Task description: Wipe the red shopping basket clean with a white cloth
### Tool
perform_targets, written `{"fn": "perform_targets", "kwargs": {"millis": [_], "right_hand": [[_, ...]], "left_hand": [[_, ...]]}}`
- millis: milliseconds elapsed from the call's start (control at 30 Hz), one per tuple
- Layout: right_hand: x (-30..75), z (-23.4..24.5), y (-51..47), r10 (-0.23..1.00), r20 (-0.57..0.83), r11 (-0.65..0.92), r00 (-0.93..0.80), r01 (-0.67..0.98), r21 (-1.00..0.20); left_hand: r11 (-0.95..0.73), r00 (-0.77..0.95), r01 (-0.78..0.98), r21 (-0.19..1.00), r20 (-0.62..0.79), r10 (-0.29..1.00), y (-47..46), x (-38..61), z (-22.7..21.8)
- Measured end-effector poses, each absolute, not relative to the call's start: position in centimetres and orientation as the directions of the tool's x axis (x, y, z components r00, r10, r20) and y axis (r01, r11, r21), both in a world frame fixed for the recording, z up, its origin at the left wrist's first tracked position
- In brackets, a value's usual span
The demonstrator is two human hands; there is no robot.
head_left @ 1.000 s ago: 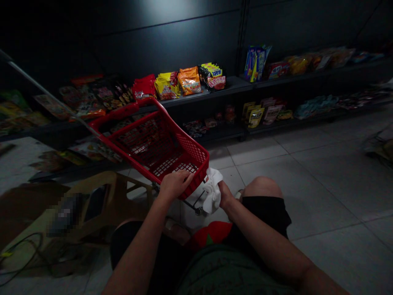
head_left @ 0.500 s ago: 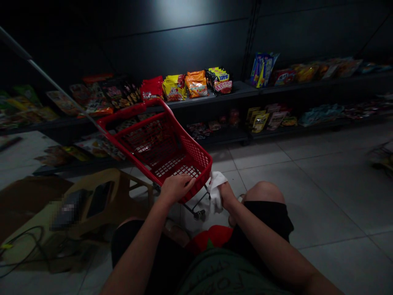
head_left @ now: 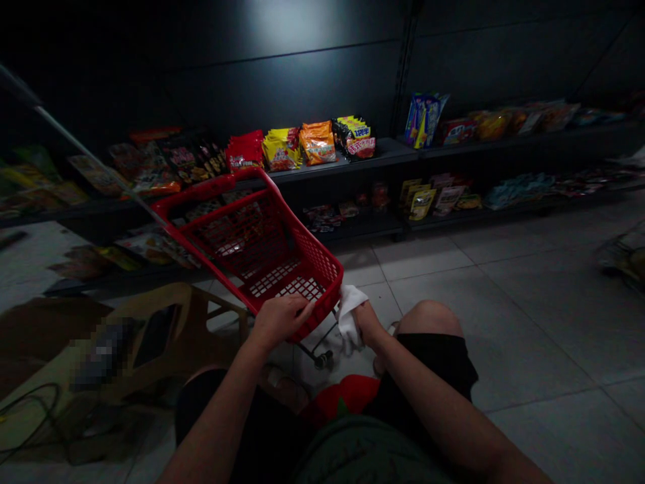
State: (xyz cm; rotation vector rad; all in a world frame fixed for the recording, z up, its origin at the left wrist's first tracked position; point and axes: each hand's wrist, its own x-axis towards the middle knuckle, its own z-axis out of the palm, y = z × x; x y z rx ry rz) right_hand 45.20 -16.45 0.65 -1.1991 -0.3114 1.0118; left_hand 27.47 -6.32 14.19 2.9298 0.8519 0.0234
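1. Left hand point(head_left: 279, 321): closed over the near rim of the red plastic shopping basket point(head_left: 307, 269), lower centre of the frame
2. Right hand point(head_left: 369, 324): gripping a white cloth point(head_left: 349, 316) just beside the near corner of the basket; the hands are apart, with the cloth between them
3. Basket position: tilted above the floor, centre of the frame, with a small caster wheel point(head_left: 322, 359) below it and a long metal handle point(head_left: 85, 151) extending to the upper left
4. Surroundings: dark shelves point(head_left: 363, 151) across the upper half carry snack packets point(head_left: 317, 143); a tan plastic stool point(head_left: 151, 299) stands at lower left; floor tiles point(head_left: 529, 323) fill the right side
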Motion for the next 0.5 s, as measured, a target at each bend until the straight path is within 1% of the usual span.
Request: {"fn": "perform_targets", "kwargs": {"millis": [67,133,200,400,500], "right_hand": [[45.2,0.4,-16.0,0.781,-0.264,-0.018,0.566,-0.403,-0.915],[45.5,0.3,-15.8,0.786,-0.188,0.005,0.59,-0.31,-0.951],[45.9,0.5,-16.0,0.791,-0.138,0.041,0.597,-0.276,-0.96],[46.5,2.4,-15.9,0.737,-0.178,0.12,0.652,-0.385,-0.915],[45.6,3.0,-15.1,0.744,-0.237,0.107,0.624,-0.461,-0.881]], "left_hand": [[-0.844,0.847,0.53,0.087,-0.004,0.531,-6.3,27.5,14.1],[-0.843,0.845,0.533,0.08,0.004,0.535,-6.3,27.7,14.0],[-0.839,0.842,0.538,0.075,0.007,0.54,-6.2,27.9,13.9],[-0.838,0.84,0.54,0.081,0.02,0.543,-6.0,28.2,14.0],[-0.836,0.838,0.543,0.08,0.019,0.545,-6.1,28.2,14.0]]}}
